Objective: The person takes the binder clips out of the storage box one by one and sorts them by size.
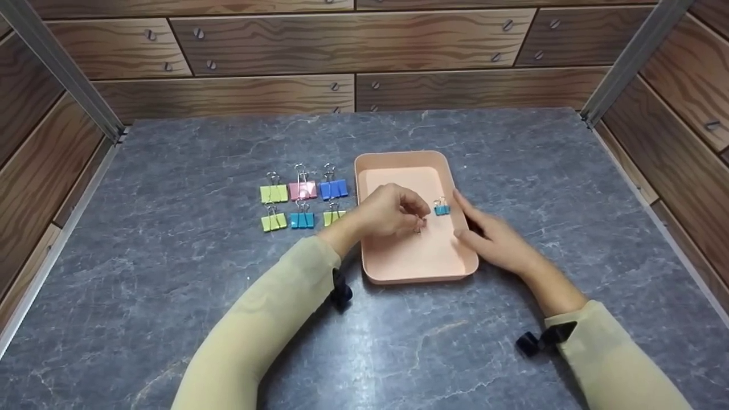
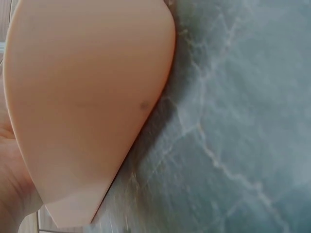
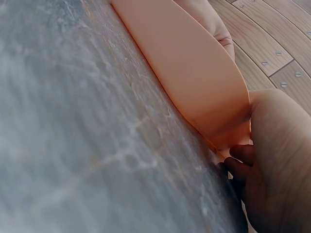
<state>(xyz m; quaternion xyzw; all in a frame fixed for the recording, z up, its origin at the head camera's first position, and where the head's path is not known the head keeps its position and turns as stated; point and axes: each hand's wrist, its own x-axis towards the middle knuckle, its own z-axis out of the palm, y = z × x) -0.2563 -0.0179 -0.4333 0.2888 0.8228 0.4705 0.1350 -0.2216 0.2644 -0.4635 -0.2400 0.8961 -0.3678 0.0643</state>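
My left hand [image 1: 390,210] is inside a shallow pink tray [image 1: 407,160]. Its thumb and fingertips pinch a small binder clip [image 1: 418,229], of which only a bit of metal shows. A small blue binder clip [image 1: 442,210] stands in the tray near the right wall. My right hand [image 1: 496,242] holds that wall from outside, and the right wrist view shows its curled fingers [image 3: 239,167] at the tray's edge. In the left wrist view the tray's outer wall [image 2: 92,97] hides the clips and most of the hand.
Left of the tray, two rows of binder clips stand on the grey marbled table [image 1: 188,273]. The back row has a yellow-green [image 1: 274,194], a pink [image 1: 302,190] and a blue clip [image 1: 334,189]. In front are yellow-green and teal clips [image 1: 302,220], one partly behind my left forearm.
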